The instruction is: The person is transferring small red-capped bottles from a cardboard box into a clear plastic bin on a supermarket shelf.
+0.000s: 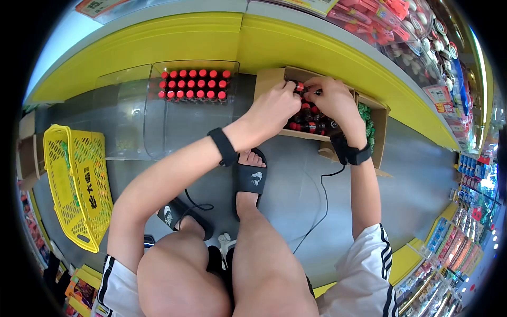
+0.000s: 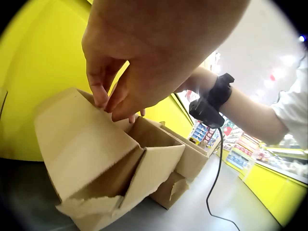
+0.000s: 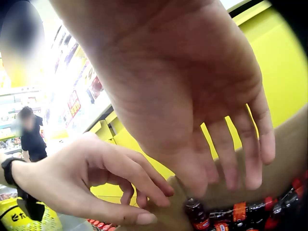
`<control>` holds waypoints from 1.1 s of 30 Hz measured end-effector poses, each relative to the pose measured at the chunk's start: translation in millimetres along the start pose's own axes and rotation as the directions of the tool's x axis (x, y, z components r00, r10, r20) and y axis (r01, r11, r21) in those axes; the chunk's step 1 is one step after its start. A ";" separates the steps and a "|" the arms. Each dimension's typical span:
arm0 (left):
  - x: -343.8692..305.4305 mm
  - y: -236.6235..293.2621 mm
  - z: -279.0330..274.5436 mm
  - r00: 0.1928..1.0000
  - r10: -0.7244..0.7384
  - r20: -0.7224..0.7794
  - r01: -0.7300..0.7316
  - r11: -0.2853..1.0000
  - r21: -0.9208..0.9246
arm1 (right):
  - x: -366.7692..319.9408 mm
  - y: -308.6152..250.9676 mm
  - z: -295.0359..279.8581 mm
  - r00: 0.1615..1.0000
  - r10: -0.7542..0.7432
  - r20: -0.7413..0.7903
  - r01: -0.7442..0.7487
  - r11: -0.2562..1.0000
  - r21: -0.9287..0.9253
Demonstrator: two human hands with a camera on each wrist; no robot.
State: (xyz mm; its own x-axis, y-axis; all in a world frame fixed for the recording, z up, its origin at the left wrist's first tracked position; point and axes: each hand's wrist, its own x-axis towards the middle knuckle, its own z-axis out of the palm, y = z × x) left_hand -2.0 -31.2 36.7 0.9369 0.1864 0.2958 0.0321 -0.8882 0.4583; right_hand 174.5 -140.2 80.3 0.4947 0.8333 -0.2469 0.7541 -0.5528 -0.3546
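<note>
In the head view, both hands are over an open cardboard box point(image 1: 269, 84) of small dark cola bottles point(image 1: 309, 113) with red caps and red labels. My right hand point(image 1: 335, 100) pinches one cola bottle point(image 3: 196, 214) near its top; the fingertips hide its cap in the right wrist view. My left hand point(image 1: 274, 108) is at the box's left side, its fingers loosely bent beside a red label. Nothing shows between the left thumb and fingers point(image 3: 144, 180) in the right wrist view. Several cola bottles lie on their sides in the box.
Left of the box, a clear plastic bin point(image 1: 195, 124) holds rows of upright red-capped bottles point(image 1: 193, 84). Green-wrapped items point(image 1: 365, 119) fill the box's right part. A yellow basket point(image 1: 79, 185) stands at far left. Yellow shelf fronts point(image 1: 185, 42) run behind; a person point(image 3: 31, 134) stands farther off.
</note>
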 end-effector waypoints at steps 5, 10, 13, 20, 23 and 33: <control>23.5 -8.3 12.2 0.990 0.125 0.060 -0.118 0.987 -0.112 | 5.2 45.5 4.1 0.998 0.040 0.051 -0.036 0.996 -0.078; 46.3 -6.9 13.9 0.970 0.102 0.219 -0.061 0.980 -0.188 | 0.0 74.7 7.4 0.991 0.074 0.116 -0.060 0.991 -0.120; 59.8 -1.9 20.1 0.942 0.077 0.327 -0.004 0.976 -0.219 | -0.4 92.1 12.1 0.988 0.052 0.145 -0.029 0.988 -0.153; 103.3 13.5 47.5 0.880 0.040 0.473 0.101 0.958 -0.268 | 0.9 103.1 8.0 0.986 -0.024 0.166 0.061 0.973 -0.222; 113.8 20.9 62.9 0.852 0.007 0.524 0.151 0.954 -0.258 | 4.3 106.1 6.1 0.989 -0.092 0.115 0.122 0.950 -0.286; 103.2 25.6 114.2 0.767 -0.270 0.582 0.457 0.867 -0.200 | 34.9 111.7 20.5 0.962 0.050 0.269 0.054 0.929 -0.366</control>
State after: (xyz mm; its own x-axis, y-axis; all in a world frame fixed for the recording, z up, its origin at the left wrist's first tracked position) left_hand 135.3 -82.7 -16.8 0.9127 0.1385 -0.3845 0.3860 -0.6011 0.6997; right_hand 267.1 -173.1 13.6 0.3977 0.7709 -0.4975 0.8852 -0.4650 -0.0130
